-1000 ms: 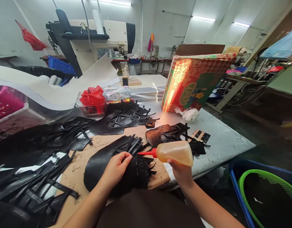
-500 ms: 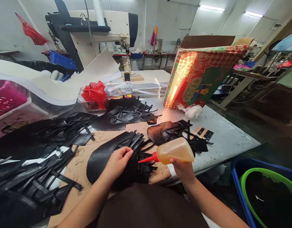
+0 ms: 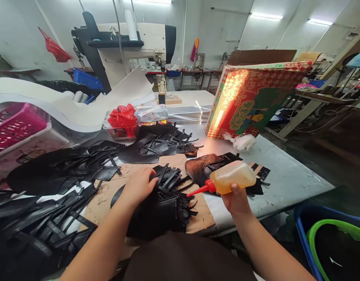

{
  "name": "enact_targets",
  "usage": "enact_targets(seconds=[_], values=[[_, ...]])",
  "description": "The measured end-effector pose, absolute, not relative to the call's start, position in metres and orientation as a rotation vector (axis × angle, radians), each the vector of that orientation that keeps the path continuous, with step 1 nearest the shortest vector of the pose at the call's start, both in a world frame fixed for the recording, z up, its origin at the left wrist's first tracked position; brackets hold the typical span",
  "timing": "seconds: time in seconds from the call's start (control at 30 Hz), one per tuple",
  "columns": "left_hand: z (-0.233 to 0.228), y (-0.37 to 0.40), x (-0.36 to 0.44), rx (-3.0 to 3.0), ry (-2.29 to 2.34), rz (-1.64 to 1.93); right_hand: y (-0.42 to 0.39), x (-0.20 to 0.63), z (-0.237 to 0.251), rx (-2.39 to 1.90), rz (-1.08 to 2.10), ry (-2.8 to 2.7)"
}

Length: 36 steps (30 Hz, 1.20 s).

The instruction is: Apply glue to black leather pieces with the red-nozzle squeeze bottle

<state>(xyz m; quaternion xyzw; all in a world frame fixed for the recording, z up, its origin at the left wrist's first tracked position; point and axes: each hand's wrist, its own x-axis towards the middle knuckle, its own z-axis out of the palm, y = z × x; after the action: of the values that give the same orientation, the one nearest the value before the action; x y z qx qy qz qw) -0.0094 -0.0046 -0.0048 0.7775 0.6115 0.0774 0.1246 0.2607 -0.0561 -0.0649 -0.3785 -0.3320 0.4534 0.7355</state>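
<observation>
My right hand [image 3: 236, 200] holds a squeeze bottle of amber glue [image 3: 233, 176], its red nozzle [image 3: 200, 189] tilted down to the left. Below the nozzle a black leather shoe piece with cut strips [image 3: 165, 199] lies on a brown cardboard sheet [image 3: 104, 201]. My left hand [image 3: 138, 186] presses flat on that piece's left part, fingers over the strips. The nozzle tip hangs just above the strips, right of my left hand.
Heaps of black strip pieces [image 3: 45, 218] cover the left of the grey table [image 3: 285, 179]. More pieces [image 3: 159, 142] and a brown one [image 3: 200, 169] lie beyond. A red-green carton [image 3: 250, 97], pink basket [image 3: 16, 125], sewing machine [image 3: 130, 43] and blue bin [image 3: 329, 238] stand around.
My left hand slid up and left and now lies flat over the strips. The bottle moved a little right and tilted nozzle-down. The camera shifted slightly.
</observation>
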Motion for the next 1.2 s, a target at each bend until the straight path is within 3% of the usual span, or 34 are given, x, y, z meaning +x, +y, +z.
enact_targets(seconds=[0.53, 0.97, 1.2], values=[[-0.040, 0.008, -0.006, 2.244, 2.132, 0.186, 0.026, 0.219, -0.041, -0.708, 1.142, -0.648], [-0.039, 0.002, -0.010, 2.396, 2.109, 0.618, 0.064, 0.203, -0.032, -0.769, 1.037, -0.976], [-0.042, 0.000, -0.009, 2.485, 2.114, 0.651, 0.070, 0.191, -0.032, -0.778, 1.026, -1.049]])
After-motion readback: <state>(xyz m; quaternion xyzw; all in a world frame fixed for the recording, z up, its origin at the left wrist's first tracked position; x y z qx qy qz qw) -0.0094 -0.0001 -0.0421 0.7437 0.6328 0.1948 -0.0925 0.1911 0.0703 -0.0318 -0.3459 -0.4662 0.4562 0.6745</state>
